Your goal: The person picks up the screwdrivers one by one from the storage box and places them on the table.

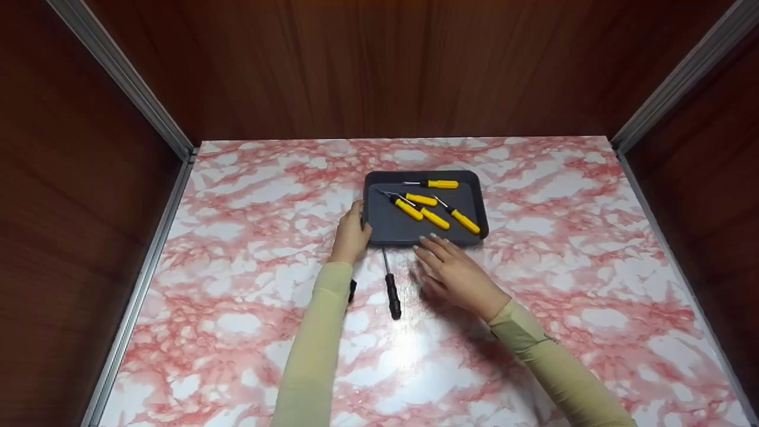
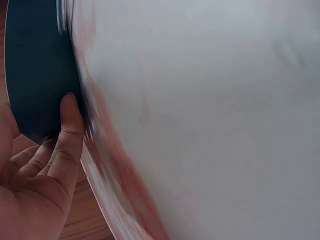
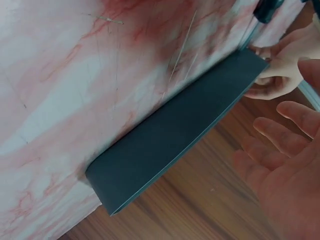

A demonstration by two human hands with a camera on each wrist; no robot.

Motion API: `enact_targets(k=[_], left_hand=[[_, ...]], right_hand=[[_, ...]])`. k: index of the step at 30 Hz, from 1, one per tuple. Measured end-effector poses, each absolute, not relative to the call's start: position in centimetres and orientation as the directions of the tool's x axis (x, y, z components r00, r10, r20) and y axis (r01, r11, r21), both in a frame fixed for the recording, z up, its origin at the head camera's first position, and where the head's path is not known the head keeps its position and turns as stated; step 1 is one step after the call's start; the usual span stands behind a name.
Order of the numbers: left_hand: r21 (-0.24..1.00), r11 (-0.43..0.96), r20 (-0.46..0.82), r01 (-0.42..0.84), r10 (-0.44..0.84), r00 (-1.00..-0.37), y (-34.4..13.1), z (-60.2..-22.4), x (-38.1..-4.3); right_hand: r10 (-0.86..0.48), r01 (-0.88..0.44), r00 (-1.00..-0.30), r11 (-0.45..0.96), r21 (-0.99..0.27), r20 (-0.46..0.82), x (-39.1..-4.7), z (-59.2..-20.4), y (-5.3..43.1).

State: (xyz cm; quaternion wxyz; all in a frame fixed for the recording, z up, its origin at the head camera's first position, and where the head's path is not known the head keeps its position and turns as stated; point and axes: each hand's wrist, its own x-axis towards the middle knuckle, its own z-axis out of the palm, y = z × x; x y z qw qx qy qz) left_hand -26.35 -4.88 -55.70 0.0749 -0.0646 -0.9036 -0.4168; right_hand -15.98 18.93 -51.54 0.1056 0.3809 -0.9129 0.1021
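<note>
A dark grey rectangular tray (image 1: 385, 234) lies on the table with several yellow-handled screwdrivers (image 1: 434, 218) in it. My left hand (image 1: 352, 236) holds the tray at its near left corner; in the left wrist view its fingers (image 2: 71, 120) lie against the tray's outer wall (image 2: 40, 65). My right hand (image 1: 459, 276) is by the near edge of the tray, fingers apart and holding nothing. In the right wrist view a gap shows between its fingertips and the tray's near wall (image 3: 175, 132). A black-handled screwdriver (image 1: 393, 296) lies before the tray, its shaft pointing toward it.
The table (image 1: 249, 326) has a red and white marbled top. Brown wood panels (image 1: 409, 71) stand behind it and on both sides, with metal rails (image 1: 142, 107) along the side edges.
</note>
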Motion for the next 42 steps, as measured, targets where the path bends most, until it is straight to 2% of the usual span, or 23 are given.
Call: enact_targets(k=[17,27,42], left_hand=[[0.747,0.649,0.149,0.146,0.050,-0.988,-4.9,-55.6,-26.4],[0.752,0.639,0.153,0.160,0.066,-0.986,-5.0,-55.5,-26.2],[0.732,0.665,0.147,0.150,0.061,-0.987,-4.8,-55.6,-26.3]], right_hand=[[-0.645,-0.686,-0.712,0.723,-0.083,0.277,-17.5,-51.4,20.2],[-0.609,-0.650,-0.750,0.750,-0.118,0.259,-18.2,-50.8,21.0],[-0.586,-0.640,-0.750,0.760,-0.111,0.306,-19.5,-50.5,22.0]])
